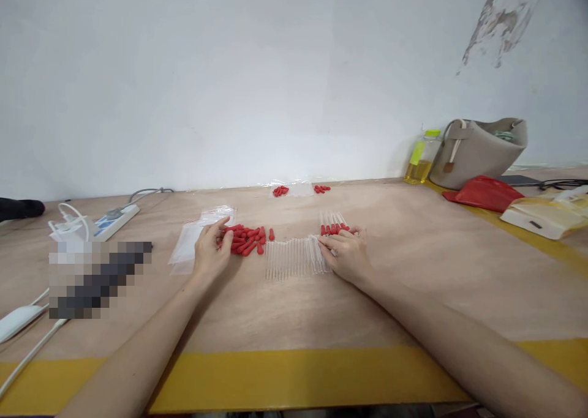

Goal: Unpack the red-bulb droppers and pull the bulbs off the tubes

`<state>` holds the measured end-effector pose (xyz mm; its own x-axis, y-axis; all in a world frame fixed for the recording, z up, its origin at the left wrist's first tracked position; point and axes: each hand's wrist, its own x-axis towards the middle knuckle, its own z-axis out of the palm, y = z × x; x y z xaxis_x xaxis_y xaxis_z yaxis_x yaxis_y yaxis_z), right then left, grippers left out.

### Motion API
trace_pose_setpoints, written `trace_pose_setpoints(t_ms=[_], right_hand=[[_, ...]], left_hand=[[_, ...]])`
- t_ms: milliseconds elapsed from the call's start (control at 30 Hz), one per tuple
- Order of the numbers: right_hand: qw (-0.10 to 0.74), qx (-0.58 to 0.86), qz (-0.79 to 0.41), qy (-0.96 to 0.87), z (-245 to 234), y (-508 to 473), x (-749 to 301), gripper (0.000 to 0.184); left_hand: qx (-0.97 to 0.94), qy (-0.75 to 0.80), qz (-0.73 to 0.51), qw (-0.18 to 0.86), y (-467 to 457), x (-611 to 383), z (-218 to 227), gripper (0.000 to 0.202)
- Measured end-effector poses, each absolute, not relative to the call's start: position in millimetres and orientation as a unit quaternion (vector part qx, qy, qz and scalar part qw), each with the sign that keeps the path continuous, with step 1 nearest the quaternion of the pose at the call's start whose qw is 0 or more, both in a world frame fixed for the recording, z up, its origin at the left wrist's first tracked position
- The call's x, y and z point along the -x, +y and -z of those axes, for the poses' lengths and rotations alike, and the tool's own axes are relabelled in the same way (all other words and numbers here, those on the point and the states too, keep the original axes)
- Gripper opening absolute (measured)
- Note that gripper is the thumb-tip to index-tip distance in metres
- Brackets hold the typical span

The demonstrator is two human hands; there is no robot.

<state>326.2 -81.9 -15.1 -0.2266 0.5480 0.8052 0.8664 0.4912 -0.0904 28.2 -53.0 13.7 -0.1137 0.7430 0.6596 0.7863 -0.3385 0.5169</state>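
My left hand (pixel 214 246) is at the left edge of a pile of red rubber dropper bulbs (pixel 248 237), thumb and fingers apart and touching the pile. A row of thin clear glass dropper tubes (pixel 291 257) lies side by side in the middle of the table. At the right end of that row, my right hand (pixel 346 253) has its fingertips pinched on a glass tube. Just beyond it lie several droppers with red bulbs fitted (pixel 334 227), partly hidden by the fingers. One loose red bulb (pixel 271 234) stands apart from the pile.
Clear plastic bags (pixel 186 246) lie left of the pile. Two small groups of red bulbs (pixel 280 191) rest near the wall. A power strip (pixel 114 221) with cables is at left. A bottle (pixel 419 161), a grey bag (pixel 480 152) and a red pouch (pixel 484 193) are at right.
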Motion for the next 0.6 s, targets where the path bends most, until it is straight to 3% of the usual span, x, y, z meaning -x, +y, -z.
trace_pose_setpoints(t_ms=[267, 600], right_hand=[[0.381, 0.463, 0.211, -0.772, 22.6, -79.2, -322.1, 0.017], [0.346, 0.463, 0.165, -0.799, 16.7, -87.9, -317.2, 0.027]], left_hand=[[0.763, -0.507, 0.378, 0.135, -50.1, -41.5, -8.8, 0.011], [0.793, -0.490, 0.331, 0.148, -48.7, -38.6, -2.4, 0.013]])
